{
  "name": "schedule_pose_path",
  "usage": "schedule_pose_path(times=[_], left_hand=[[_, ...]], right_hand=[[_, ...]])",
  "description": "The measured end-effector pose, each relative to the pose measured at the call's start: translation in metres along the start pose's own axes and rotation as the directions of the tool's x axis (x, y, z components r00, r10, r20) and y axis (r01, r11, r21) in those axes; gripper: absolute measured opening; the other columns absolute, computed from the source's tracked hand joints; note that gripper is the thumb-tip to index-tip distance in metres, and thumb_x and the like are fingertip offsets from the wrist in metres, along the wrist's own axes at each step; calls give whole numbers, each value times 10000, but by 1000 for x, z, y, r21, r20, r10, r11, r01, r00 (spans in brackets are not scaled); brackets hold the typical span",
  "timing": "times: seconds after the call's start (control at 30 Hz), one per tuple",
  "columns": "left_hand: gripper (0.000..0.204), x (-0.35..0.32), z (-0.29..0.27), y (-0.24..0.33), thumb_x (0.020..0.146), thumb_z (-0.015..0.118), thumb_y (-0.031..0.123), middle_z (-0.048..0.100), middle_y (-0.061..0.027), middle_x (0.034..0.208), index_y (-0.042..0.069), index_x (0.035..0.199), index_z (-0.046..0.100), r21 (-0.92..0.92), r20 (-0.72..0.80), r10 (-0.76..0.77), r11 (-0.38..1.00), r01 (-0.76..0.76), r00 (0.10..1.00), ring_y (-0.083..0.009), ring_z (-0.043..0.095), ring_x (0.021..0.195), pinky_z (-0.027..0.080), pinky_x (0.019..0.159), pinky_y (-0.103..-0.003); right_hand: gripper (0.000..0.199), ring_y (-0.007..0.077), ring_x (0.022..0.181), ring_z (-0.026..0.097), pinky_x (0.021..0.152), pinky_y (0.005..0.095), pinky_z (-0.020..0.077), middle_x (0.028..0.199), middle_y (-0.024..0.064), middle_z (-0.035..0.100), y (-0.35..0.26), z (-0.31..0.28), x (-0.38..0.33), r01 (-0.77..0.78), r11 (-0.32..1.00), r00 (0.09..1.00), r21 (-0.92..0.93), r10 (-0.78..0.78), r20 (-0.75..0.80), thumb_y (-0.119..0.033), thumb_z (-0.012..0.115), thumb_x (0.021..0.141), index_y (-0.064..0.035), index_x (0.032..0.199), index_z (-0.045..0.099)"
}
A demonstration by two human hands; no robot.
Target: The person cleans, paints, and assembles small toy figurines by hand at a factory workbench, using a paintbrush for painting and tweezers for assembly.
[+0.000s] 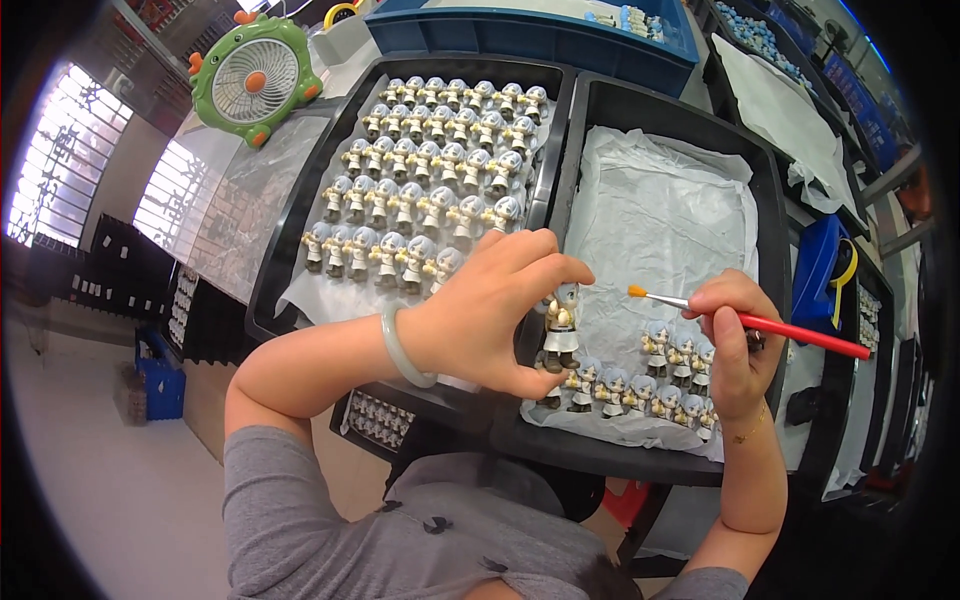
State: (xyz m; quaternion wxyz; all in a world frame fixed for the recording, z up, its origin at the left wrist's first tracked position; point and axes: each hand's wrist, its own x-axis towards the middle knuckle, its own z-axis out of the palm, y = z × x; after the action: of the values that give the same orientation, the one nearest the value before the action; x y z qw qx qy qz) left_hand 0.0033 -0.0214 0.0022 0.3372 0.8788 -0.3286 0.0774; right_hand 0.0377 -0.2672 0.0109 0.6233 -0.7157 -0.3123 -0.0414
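Left black tray (300, 215): many small toy figures (420, 165) in rows on white paper. Right black tray (770, 200): few done ones (655, 375) at near edge. Blue crate (520, 40) behind. Green round fan (255, 78) far left.

Left hand (495, 310) pinches one figure (560, 325), upright, over right tray. Right hand (730, 345) clamps red brush (790, 330), orange tip near figure's head.

Risk: shaky hand smears paint; loose pinch drops figure on done ones.

No labels clear enough to tell.

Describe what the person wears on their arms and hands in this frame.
Both forearms are bare, with short grey sleeves ending above the elbows. The left hand has a pale, translucent bangle round its wrist. The right hand has a thin gold chain bracelet at the wrist. No gloves or rings show.
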Motion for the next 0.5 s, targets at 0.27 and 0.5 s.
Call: schedule_pose_path(times=[0.27,0.5], left_hand=[[617,-1,4,1,482,744,380,462,-67,811,78,985,549,54,-51,-4,999,6,999,-224,457,772,305,688,-305],[578,-4,7,-2,479,739,389,487,-56,790,97,945,560,127,-66,-57,990,65,996,-226,489,751,317,689,-309]], right_hand=[[123,182,609,520,574,267,389,715,97,598,2,9,-3,26,989,975,-145,7,224,-63,518,768,3,821,607],[103,214,530,460,536,294,376,646,65,556,-11,23,4,310,941,923,-134,-264,281,-27,490,722,-27,753,588]])
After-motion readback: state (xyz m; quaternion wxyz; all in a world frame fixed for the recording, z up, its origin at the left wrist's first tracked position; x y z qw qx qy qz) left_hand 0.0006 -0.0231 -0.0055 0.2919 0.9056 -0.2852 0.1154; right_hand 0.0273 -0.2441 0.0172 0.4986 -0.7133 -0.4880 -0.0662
